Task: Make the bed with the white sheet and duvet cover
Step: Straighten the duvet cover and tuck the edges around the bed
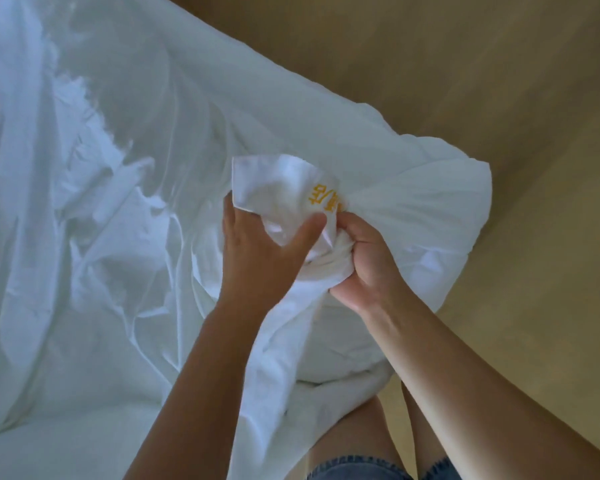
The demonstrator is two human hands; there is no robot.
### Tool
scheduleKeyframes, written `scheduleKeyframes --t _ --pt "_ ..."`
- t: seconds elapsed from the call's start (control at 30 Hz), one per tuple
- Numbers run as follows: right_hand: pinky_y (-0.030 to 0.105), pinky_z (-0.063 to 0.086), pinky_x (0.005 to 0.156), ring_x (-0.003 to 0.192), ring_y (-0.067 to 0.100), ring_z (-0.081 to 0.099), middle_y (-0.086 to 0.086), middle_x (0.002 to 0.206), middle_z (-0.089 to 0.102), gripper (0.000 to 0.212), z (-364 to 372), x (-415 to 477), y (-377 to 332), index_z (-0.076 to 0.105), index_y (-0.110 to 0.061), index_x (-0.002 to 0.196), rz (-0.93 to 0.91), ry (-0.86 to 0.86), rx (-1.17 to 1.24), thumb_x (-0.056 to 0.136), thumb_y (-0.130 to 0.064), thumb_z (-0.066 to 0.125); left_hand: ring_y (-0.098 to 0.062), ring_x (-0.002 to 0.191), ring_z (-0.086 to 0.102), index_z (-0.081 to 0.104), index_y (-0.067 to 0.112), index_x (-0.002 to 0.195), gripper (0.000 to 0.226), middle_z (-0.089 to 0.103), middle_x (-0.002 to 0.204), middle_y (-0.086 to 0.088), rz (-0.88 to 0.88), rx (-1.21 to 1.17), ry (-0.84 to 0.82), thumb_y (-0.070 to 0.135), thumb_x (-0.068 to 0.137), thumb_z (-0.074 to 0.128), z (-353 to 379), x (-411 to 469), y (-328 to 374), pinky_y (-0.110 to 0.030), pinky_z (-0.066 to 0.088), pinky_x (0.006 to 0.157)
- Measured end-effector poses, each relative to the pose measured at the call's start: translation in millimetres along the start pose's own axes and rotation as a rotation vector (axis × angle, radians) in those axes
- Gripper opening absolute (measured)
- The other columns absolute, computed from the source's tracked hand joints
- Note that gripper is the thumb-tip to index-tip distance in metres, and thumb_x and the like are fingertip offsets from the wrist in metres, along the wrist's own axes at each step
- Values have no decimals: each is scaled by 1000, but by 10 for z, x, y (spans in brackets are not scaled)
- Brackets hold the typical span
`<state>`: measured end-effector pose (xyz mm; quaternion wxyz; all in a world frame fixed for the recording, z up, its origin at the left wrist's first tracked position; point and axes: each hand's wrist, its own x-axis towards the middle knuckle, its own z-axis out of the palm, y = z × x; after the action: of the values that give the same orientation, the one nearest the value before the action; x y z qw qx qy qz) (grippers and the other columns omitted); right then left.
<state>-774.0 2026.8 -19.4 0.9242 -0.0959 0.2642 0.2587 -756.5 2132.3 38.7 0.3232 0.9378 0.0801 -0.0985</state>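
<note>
Duvet cover (413, 202) bunched at the near right corner of the bed (49, 445), bulging over the floor side. Right hand (364, 268) fists the gathered neck; left hand (264, 251), just beside it on the bed side, pinches the loose flap bearing yellow lettering (326, 200). The rest of the fabric runs off leftward, nearer the left hand.
</note>
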Motion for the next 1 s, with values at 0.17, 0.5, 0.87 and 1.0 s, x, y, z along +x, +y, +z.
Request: scheduleKeyframes --t 0.17,0.5,0.87,1.0 --pt "41 48 94 100 24 65 10 103 69 39 -115 -138 0 71 -11 103 -35 -158 176 74 -37 67 2 44 52 64 22 75 25 60 52 14 -185 -215 -421 42 70 79 182 479 85 -14 40 43" --pt "36 56 76 84 29 67 18 91 69 39 -311 -140 -26 68 1 98 -37 73 243 68 -21 55 -17 85 66 71 18 89 39 71 85 0 -177 204 -690 47 64 74 200 550 -111 -32 51 74" --pt "11 40 55 63 2 58 -12 68 61 20 -160 -166 -163 67 -32 76 4 371 -971 71 -14 61 6 128 35 24 52 140 113 35 143 27 143 308 -1130 72 41 76 13 728 301 -16 30 97" --pt "25 40 63 66 11 57 -1 69 62 14 -254 -309 -182 70 -13 80 -27 385 -978 70 -7 63 1 101 56 30 42 138 94 53 124 16 307 540 -1197 42 60 82 355 677 212 -21 48 83"
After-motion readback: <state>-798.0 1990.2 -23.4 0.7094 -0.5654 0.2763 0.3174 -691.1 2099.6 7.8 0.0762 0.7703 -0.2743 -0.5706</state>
